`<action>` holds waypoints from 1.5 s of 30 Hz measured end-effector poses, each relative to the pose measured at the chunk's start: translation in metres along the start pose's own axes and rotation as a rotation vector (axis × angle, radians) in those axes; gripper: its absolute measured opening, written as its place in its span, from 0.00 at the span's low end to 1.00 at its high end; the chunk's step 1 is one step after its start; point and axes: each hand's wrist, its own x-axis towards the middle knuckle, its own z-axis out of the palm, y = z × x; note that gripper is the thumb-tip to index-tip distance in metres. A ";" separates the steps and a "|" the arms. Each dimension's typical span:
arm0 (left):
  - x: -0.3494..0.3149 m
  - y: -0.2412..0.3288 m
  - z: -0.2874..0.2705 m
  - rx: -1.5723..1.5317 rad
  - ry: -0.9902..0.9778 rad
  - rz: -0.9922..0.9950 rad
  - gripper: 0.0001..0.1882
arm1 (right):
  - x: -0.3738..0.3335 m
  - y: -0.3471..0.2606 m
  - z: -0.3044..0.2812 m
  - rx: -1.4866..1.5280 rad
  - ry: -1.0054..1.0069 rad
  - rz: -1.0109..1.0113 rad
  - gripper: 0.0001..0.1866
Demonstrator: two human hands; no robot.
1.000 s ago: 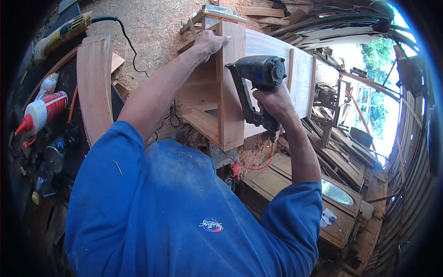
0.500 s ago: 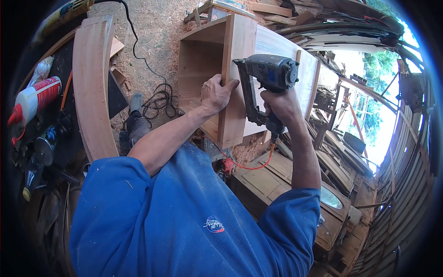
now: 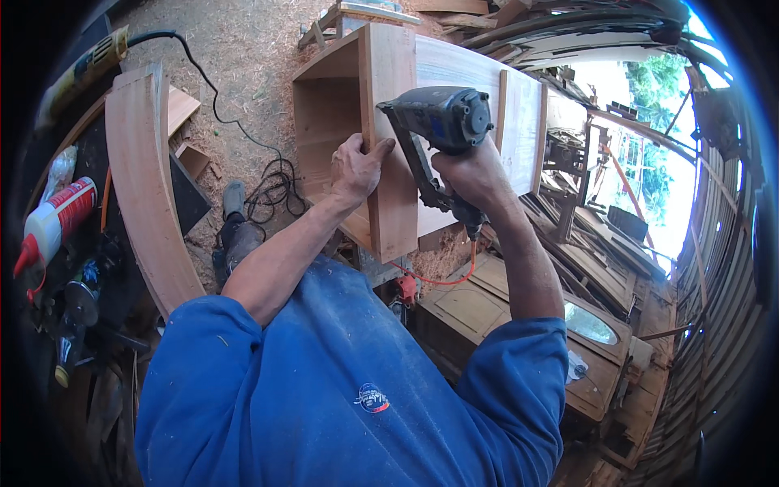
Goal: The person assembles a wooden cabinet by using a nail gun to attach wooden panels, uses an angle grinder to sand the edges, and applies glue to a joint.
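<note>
My left hand point(image 3: 357, 172) grips the near edge of a wide wooden board point(image 3: 396, 213), its thumb on the board's face and its fingers curled round the edge. That board runs across the open end of a wooden box point(image 3: 324, 114), whose hollow inside shows at left. In my right hand point(image 3: 475, 174) is a dark pneumatic nail gun point(image 3: 442, 114), held by its handle. The gun's nose is at the board's edge, above my left hand; whether it touches the wood I cannot tell. An orange air hose point(image 3: 473, 256) hangs from the handle.
At left, a curved stack of boards point(image 3: 142, 162) lies beside a white-and-red glue bottle point(image 3: 61, 215) and a yellow power tool point(image 3: 105, 53). Its black cord point(image 3: 276, 183) coils on the shaving-strewn floor near my foot point(image 3: 234, 197). Wooden panels point(image 3: 471, 300) and stacked lumber stand at right.
The whole view has shifted, so box, hands and nail gun appear further left. The nail gun is tilted slightly differently, its nose still by the board's edge. My left hand keeps its grip.
</note>
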 end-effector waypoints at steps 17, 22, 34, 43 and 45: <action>0.097 0.069 -0.028 -0.150 0.055 0.069 0.30 | 0.046 0.032 -0.048 0.322 0.076 0.105 0.06; 0.112 0.063 -0.025 -0.095 0.047 0.054 0.25 | 0.051 0.036 -0.042 0.325 0.055 0.120 0.05; 0.109 0.057 -0.014 0.193 0.283 0.271 0.37 | 0.050 0.040 -0.036 0.170 0.110 0.077 0.09; 0.120 0.059 -0.020 0.010 0.072 0.501 0.39 | 0.045 0.035 -0.041 0.237 0.084 0.077 0.10; 0.110 0.067 -0.019 -0.107 0.014 0.381 0.38 | 0.043 0.036 -0.043 0.234 0.082 0.072 0.07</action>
